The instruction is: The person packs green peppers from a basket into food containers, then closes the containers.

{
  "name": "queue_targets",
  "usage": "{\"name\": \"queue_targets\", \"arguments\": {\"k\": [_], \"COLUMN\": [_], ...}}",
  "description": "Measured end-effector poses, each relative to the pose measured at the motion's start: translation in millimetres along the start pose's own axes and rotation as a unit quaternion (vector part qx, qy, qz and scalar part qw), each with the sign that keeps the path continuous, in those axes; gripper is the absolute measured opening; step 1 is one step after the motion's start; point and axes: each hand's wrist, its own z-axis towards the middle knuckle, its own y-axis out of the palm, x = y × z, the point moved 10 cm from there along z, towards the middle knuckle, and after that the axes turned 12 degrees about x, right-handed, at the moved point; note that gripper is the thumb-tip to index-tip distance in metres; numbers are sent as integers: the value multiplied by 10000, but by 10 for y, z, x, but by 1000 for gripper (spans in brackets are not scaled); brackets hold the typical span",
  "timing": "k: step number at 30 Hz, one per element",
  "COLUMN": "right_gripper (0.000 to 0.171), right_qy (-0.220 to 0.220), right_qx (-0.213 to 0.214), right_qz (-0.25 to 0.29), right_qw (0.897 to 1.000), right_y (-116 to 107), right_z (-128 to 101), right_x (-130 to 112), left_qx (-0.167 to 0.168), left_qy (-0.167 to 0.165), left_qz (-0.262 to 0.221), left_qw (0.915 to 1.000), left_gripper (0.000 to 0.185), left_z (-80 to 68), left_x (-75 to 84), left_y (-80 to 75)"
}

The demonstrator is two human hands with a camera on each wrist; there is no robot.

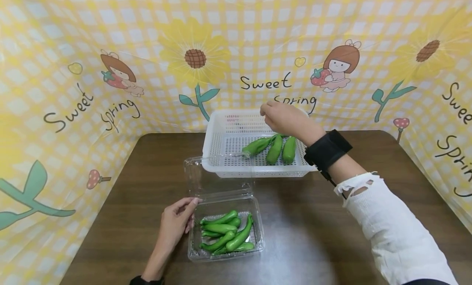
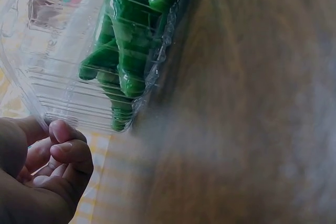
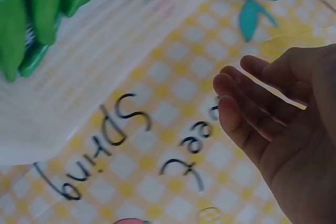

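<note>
Overhead, the right hand (image 1: pixel 282 117) hovers empty, fingers relaxed, above a white basket (image 1: pixel 221 131) holding three green peppers (image 1: pixel 274 149), while the left hand (image 1: pixel 176 220) rests loosely against the 9 o'clock edge of a clear plastic box (image 1: pixel 225 231) still full of peppers (image 1: pixel 226 234) on the brown table (image 1: pixel 324 231). From the left wrist, the curled fingers (image 2: pixel 65 153) sit just beside the box wall (image 2: pixel 58 93), gripping nothing. From the right wrist, the open palm (image 3: pixel 283 124) shows bare, the basket rim (image 3: pixel 94 66) at 10 o'clock. Steadying the box firmly would likely keep it from sliding during the next pick.
</note>
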Motion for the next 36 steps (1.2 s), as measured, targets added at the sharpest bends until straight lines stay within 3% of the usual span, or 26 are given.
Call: {"name": "queue_targets", "arguments": {"k": [10, 21, 36], "right_gripper": [30, 38, 33], "right_qy": [562, 1276, 1515], "right_qx": [-435, -1114, -1398], "right_qz": [312, 386, 336], "right_qw": [9970, 9848, 9779], "right_y": [265, 571, 821], "right_z": [131, 106, 59], "right_x": [468, 804, 1023], "left_qx": [21, -15, -15], "left_qy": [-5, -9, -14], "left_qz": [-43, -27, 52], "left_qw": [10000, 10000, 10000], "left_gripper": [28, 29, 27], "left_z": [-14, -19, 0], "left_x": [-6, 10, -27], "left_y": [3, -4, -25]}}
